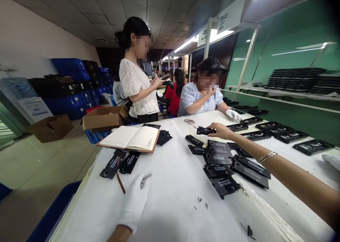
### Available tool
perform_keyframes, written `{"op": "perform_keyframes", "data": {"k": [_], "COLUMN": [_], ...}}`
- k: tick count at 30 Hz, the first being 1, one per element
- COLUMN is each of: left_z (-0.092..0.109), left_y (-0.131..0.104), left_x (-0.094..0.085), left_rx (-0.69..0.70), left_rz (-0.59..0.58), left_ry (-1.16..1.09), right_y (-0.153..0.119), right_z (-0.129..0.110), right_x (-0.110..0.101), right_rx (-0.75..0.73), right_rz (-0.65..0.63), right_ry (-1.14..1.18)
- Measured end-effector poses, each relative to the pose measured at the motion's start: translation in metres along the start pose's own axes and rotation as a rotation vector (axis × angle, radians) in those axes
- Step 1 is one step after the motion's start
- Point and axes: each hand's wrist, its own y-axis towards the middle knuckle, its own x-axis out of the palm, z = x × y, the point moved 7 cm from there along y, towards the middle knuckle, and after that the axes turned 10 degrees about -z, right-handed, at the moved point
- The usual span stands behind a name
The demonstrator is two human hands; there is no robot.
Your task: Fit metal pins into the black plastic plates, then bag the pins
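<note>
My left hand [135, 199], in a white glove, rests on the white table [170, 185]. Its fingers are loosely bent, with a gap beside the thumb, and nothing shows in them. Bare and with a bangle at the wrist, my right hand [223, 132] reaches across the table, its fingers on the end of a small black panel [204, 130]. Below that hand lie overlapping black panels [219, 151] with white lettering. More lettered panels [130, 162] lie left, partly under an open notebook [130, 139] with a brown ribbon.
Black housings [313, 147] line the table's right side. Small metal pieces [190, 122] are heaped at the far end; a few loose pins [199, 200] lie nearer. A seated person [198, 100] wears a white glove opposite; another person [139, 86] stands left. A cardboard box [105, 118] is beyond.
</note>
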Motion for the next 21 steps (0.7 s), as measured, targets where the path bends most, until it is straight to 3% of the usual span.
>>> {"op": "perform_keyframes", "data": {"k": [5,10,15,18,21], "left_z": [0.002,0.001,-0.006,-0.004,0.003], "left_y": [-0.001,0.005,0.010,0.008,0.004], "left_x": [-0.003,-0.001,0.000,-0.001,-0.002], "left_rx": [0.015,0.070,0.077,0.070,0.068], "left_rz": [0.030,0.037,0.032,0.028,0.027], "left_ry": [0.002,0.007,0.045,0.058,0.067], "right_y": [0.025,0.031,0.029,0.024,0.020], "right_z": [0.055,0.076,0.077,0.069,0.046], "right_x": [0.014,0.042,0.056,0.050,0.036], "right_rx": [0.129,0.171,0.177,0.166,0.126], "right_rz": [-0.078,-0.159,-0.202,-0.167,-0.090], "right_ry": [-0.100,-0.107,-0.059,-0.032,-0.010]}}
